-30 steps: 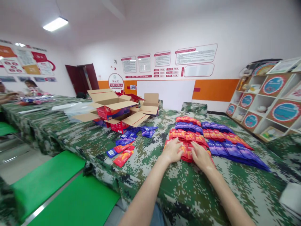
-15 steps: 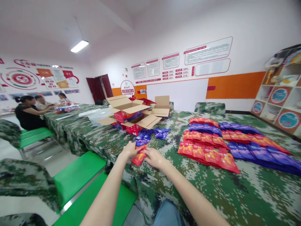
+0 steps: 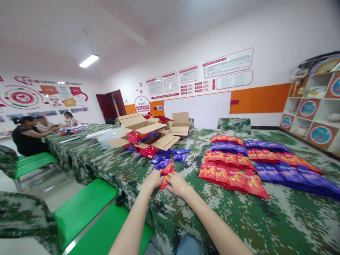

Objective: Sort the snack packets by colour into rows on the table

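Between my two hands is a small bunch of red sachets (image 3: 167, 169) with orange print. My left hand (image 3: 153, 179) grips their left side, and my right hand (image 3: 178, 183) pinches them from the right. The fingers partly cover the sachets, so how many are held is unclear. Just beyond my hands lie loose purple sachets (image 3: 181, 156) on the camouflage tablecloth (image 3: 186, 205). Off to the right, red sachets (image 3: 233, 179) are laid in overlapping rows, with rows of purple sachets (image 3: 297, 173) among them.
Open cardboard boxes (image 3: 145, 136) with raised flaps stand behind the loose sachets. Clear plastic sheets (image 3: 111, 136) lie to their left. Green seats (image 3: 85, 210) line the table's left side. At the far left end, people (image 3: 29, 134) sit at the table. Shelves (image 3: 310, 106) stand at the right wall.
The red sachets have been drawn together into a tighter, more upright bunch between my hands. My left hand has come lower and closer to my right. The view has shifted slightly.
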Action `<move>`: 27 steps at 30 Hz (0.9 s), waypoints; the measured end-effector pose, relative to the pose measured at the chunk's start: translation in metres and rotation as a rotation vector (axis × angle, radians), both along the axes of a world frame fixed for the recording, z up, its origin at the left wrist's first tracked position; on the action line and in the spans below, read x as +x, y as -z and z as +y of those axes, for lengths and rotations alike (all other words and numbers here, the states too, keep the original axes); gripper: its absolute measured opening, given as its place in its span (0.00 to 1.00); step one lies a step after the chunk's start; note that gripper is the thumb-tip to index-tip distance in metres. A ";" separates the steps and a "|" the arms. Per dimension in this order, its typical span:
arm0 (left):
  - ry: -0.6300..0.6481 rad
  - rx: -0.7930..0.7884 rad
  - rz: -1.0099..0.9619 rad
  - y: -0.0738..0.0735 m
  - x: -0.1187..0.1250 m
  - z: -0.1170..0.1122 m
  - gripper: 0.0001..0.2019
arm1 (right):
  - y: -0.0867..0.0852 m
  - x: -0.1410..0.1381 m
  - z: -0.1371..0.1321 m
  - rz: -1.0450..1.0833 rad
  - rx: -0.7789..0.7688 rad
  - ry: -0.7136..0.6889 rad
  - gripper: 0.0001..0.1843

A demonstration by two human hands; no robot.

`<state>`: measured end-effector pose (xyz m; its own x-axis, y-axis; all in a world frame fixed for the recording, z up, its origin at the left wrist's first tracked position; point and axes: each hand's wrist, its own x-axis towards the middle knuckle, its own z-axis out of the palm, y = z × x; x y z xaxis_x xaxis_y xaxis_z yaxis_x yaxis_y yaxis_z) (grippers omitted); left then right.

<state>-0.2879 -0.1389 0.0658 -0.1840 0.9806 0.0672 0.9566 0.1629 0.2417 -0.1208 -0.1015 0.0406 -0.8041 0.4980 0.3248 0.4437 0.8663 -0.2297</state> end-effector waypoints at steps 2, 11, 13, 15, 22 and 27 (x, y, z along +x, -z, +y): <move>0.039 0.013 0.001 0.003 0.015 0.013 0.17 | 0.001 0.015 0.012 0.010 0.006 0.036 0.18; 0.171 0.165 -0.091 0.024 0.049 0.040 0.29 | -0.003 0.052 0.063 0.113 -0.027 0.228 0.15; 0.178 0.185 -0.111 0.026 0.049 0.041 0.29 | -0.007 0.049 0.077 0.101 -0.072 0.387 0.14; 0.182 0.196 -0.121 0.027 0.049 0.043 0.30 | -0.010 0.044 0.091 0.071 -0.129 0.497 0.13; 0.201 0.208 -0.137 0.025 0.047 0.049 0.29 | 0.001 0.031 0.118 0.085 -0.203 0.638 0.12; 0.134 0.220 -0.052 0.020 0.049 0.047 0.30 | -0.002 0.039 0.124 0.099 -0.179 0.678 0.13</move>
